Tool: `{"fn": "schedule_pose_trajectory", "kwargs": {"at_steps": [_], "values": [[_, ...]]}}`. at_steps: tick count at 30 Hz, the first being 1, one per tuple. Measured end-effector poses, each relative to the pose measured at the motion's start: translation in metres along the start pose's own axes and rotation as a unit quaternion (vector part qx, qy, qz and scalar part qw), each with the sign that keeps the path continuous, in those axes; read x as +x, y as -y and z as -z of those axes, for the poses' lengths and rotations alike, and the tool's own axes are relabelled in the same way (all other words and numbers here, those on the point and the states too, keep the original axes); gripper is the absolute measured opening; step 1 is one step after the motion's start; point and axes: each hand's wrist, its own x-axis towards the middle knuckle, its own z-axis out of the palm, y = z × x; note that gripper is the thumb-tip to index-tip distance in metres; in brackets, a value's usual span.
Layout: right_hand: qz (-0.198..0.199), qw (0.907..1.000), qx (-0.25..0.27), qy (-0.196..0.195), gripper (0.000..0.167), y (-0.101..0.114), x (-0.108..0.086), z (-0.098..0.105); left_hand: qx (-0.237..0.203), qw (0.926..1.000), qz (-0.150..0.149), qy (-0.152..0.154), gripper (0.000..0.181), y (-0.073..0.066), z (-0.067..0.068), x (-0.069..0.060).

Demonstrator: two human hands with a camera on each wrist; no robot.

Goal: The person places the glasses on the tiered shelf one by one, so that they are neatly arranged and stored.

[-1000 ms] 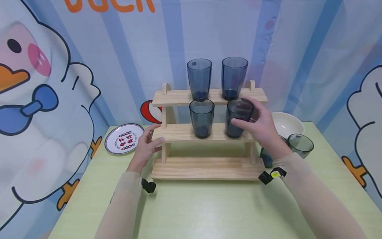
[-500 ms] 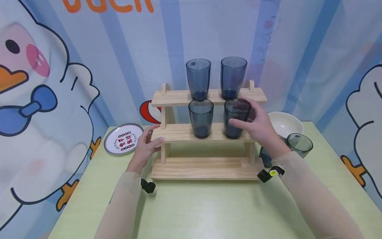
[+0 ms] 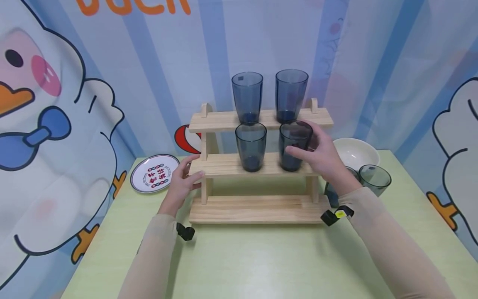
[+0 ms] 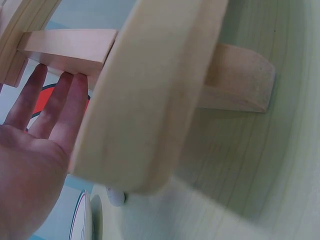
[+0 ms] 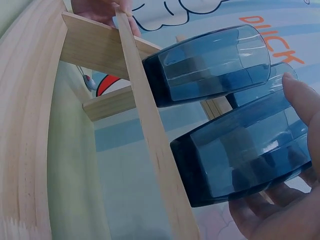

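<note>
On the table [image 3: 261,261] stands a rack [image 3: 257,209]. At its nine o'clock the left hand [image 3: 182,182] grips the middle shelf [image 3: 220,164]; toward two, the right hand [image 3: 325,153] curls fingers round a glass [image 3: 288,139] upright there, a second glass [image 3: 251,146] at its nine.

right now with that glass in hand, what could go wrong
The held glass could knock the neighbouring glass on the middle shelf if the right hand shifts it left; little room separates them. On drawing back, the right sleeve might brush the table glasses, partly hidden behind that arm.
</note>
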Motion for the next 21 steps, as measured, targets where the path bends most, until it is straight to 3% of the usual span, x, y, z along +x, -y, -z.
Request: {"fn": "schedule_pose_trajectory", "kwargs": {"at_steps": [11, 21], "values": [[-0.006, 0.9998, -0.013, 0.011, 0.084, -0.011, -0.004, 0.003, -0.004, 1.0000, -0.004, 0.002, 0.057, 0.000, 0.000, -0.001], [0.006, 0.9999, -0.007, 0.005, 0.078, -0.014, -0.007, 0.000, -0.003, 0.9999, -0.010, 0.002, 0.057, 0.002, 0.000, 0.001]]}}
